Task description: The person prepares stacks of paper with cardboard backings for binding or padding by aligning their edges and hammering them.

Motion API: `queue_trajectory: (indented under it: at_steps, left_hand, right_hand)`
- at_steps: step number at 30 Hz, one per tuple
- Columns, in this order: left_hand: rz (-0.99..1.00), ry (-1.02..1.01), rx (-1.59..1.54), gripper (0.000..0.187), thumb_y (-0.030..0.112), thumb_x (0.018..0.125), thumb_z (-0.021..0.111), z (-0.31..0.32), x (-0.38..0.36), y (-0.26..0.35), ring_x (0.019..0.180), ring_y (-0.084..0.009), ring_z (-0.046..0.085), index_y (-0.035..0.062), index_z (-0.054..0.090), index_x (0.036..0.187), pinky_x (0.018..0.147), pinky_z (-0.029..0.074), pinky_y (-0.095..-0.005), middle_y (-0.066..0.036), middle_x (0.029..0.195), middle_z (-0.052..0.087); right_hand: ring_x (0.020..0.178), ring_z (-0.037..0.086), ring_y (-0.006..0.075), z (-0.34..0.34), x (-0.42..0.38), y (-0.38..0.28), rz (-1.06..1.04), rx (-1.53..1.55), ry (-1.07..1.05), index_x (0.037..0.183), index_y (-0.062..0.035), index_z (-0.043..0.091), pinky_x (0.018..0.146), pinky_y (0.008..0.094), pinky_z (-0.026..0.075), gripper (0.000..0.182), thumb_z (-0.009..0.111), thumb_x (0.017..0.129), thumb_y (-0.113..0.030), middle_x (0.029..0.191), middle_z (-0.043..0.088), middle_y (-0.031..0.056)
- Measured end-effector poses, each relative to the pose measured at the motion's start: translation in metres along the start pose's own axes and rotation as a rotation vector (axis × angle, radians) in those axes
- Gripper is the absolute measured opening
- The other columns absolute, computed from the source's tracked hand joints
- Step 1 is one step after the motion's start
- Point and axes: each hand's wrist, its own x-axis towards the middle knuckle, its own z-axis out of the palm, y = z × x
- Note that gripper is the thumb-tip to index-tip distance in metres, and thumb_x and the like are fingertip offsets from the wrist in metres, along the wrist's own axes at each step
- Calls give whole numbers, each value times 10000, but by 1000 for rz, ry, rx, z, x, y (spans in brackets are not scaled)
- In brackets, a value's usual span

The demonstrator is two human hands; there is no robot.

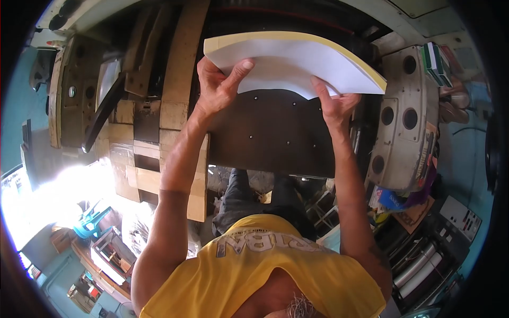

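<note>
A thick stack of paper, white on its near face with a yellow band along the far edge, is held up and bowed between my two hands. My left hand grips its left end, thumb lying on the white face and fingers behind. At the right part of the stack, my right hand pinches the near edge with the thumb on top; its fingers are mostly hidden. Below the paper lies a dark metal table dotted with small bright studs. The stack is raised above this surface.
Cardboard-covered boards flank the table on the left, with a dark lever beyond. To the right stands a pale machine housing with round holes, and small green-and-white boxes rest on it. A control panel sits farther right.
</note>
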Motion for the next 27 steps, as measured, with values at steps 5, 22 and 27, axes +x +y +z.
queue_trajectory:
  at_steps: [5, 22, 27]
  left_hand:
    - [-9, -18, -44, 283, 161, 881, 771, -2, 1, -5, 886, -128, 643, 4, 673, 1094, 809, 521, -288, -58, 976, 717]
    - [-255, -47, 391, 155, 60, 803, 789, -38, -40, -88, 859, -158, 697, -8, 734, 931, 789, 522, -294, -89, 915, 736]
    - [-235, -28, 381, 140, 64, 797, 795, -38, -40, -88, 816, -155, 690, -4, 737, 903, 769, 515, -287, -89, 905, 735]
  right_hand:
    - [881, 681, 171, 2, 1, 3, 38, 73, 37, 1072, 10, 696, 816, 304, 532, 299, 770, 783, -10, 966, 722, 90]
    - [940, 657, 182, -12, 5, -2, 115, 161, -40, 1131, 33, 659, 875, 321, 512, 346, 768, 805, 1, 1021, 696, 103]
    - [987, 638, 169, -37, 12, -15, 88, 242, 17, 1166, 55, 629, 909, 310, 502, 336, 717, 841, 57, 1062, 671, 100]
